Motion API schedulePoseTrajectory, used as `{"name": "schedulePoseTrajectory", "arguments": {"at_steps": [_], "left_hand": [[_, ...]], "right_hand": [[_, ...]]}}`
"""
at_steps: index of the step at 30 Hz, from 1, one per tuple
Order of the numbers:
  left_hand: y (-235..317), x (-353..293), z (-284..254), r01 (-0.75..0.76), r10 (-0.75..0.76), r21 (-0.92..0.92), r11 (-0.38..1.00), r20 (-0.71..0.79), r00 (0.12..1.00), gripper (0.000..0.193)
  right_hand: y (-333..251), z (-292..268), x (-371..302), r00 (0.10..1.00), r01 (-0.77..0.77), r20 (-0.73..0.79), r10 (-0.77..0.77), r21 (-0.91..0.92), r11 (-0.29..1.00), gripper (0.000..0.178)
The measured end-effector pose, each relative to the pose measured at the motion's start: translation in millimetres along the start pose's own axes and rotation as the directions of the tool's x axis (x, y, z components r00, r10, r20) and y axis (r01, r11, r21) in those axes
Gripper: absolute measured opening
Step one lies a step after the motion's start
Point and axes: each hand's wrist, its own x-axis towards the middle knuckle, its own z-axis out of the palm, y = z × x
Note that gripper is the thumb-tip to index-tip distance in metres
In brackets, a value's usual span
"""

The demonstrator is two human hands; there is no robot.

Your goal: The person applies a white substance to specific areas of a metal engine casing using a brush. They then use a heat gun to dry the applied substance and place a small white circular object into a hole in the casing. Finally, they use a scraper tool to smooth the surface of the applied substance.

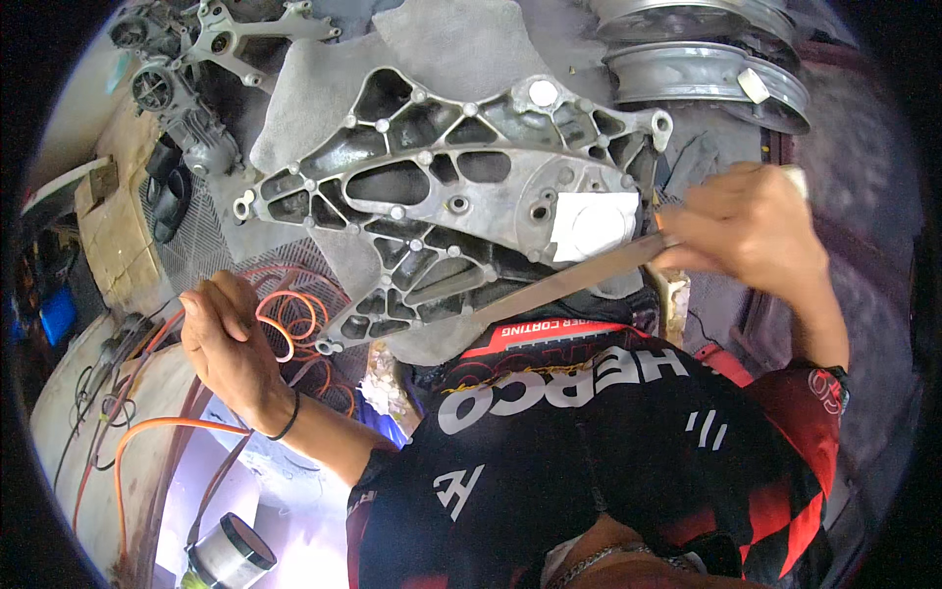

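My right hand (746,236) is closed round one end of a long flat metal file (579,278). Its blade slants down to the left, over the near edge of a large ribbed cast-metal frame part (500,196). This grey part has several openings and bolt bosses, with a white square patch (595,228) and a white round patch (542,93) on its face. My left hand (224,339) is raised left of the part's near-left end, apart from it. Its fingers are curled in, and nothing shows in them.
Under the part lies a grey cloth (451,44). Wheel rims (697,74) stand at the far right, and engine castings (191,118) at the far left. Orange hoses (294,314) coil near my left hand. Black sandals (169,201) and a silver round lamp-like object (234,552) are also on the left.
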Motion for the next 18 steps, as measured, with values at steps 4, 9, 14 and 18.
{"name": "schedulePoseTrajectory", "arguments": {"at_steps": [4, 9, 14, 18], "left_hand": [[-5, 1, -6, -0.001, 0.001, -0.021, 1.0, 0.005, 1.0, 0.05], [-1, -2, 1, -0.023, 0.024, -0.015, 1.0, 0.031, 0.999, 0.05], [-4, -1, 1, -0.031, 0.031, -0.024, 0.999, 0.029, 0.999, 0.05], [2, -3, 7, -0.038, 0.039, -0.023, 0.999, 0.064, 0.997, 0.05]], "right_hand": [[13, -3, -15, 0.992, -0.098, -0.085, 0.089, -0.114, 0.989, 0.031], [13, -7, -8, 0.993, 0.023, -0.111, -0.031, -0.077, 0.997, 0.03], [24, 10, -5, 0.998, 0.014, -0.059, -0.014, -0.003, 1.0, 0.037], [15, -5, -8, 0.994, 0.063, -0.083, -0.065, -0.025, 0.998, 0.031]]}}
